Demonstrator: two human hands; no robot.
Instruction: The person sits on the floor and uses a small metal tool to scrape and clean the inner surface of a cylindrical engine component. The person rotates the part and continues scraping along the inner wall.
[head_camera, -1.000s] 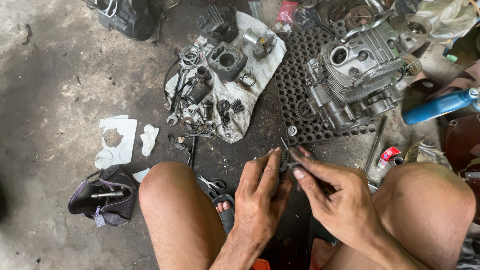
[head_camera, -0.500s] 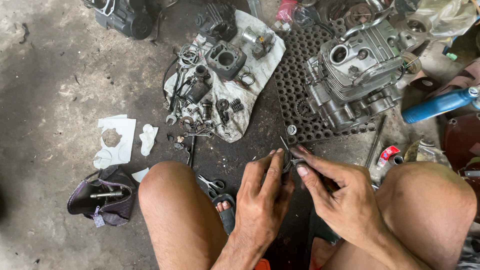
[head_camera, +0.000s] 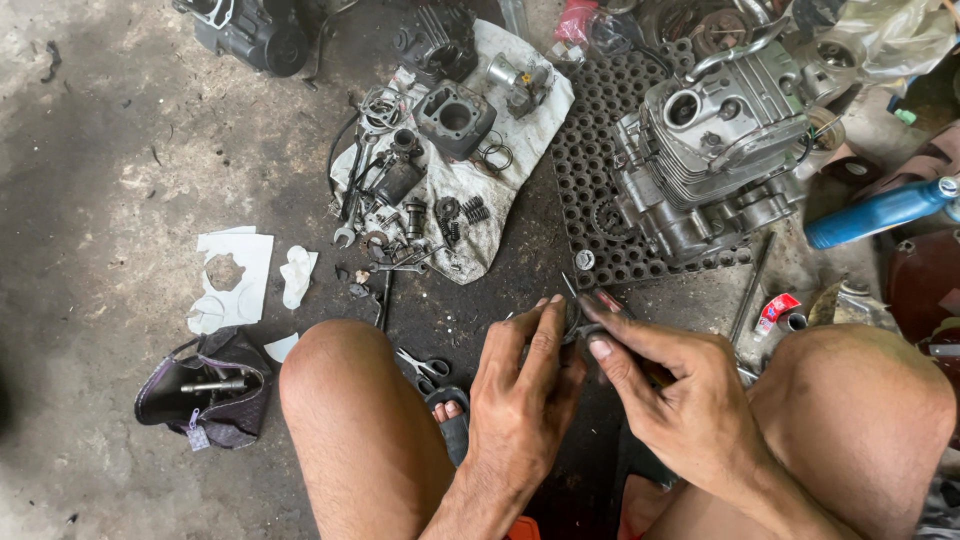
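My left hand (head_camera: 522, 395) and my right hand (head_camera: 668, 392) meet between my bare knees, low in the head view. The left fingers pinch a small round metal part (head_camera: 573, 316). In my right hand is a thin pointed tool (head_camera: 572, 290), its tip sticking up beside that part. The part is mostly hidden by my fingers. Just beyond the hands lies a black perforated mat (head_camera: 600, 170) with a grey engine block (head_camera: 715, 160) on it.
A dirty white cloth (head_camera: 520, 140) carries a cylinder (head_camera: 455, 118), springs, wrenches and several small parts. Scissors (head_camera: 420, 366) lie by my left knee. White paper gasket scraps (head_camera: 232, 280), a dark tool pouch (head_camera: 205, 392), a blue bottle (head_camera: 880, 212) and a long rod (head_camera: 750, 288) lie around.
Both hands stay together between the knees with only slight finger shifts. The view has drifted a little; nothing on the floor has moved.
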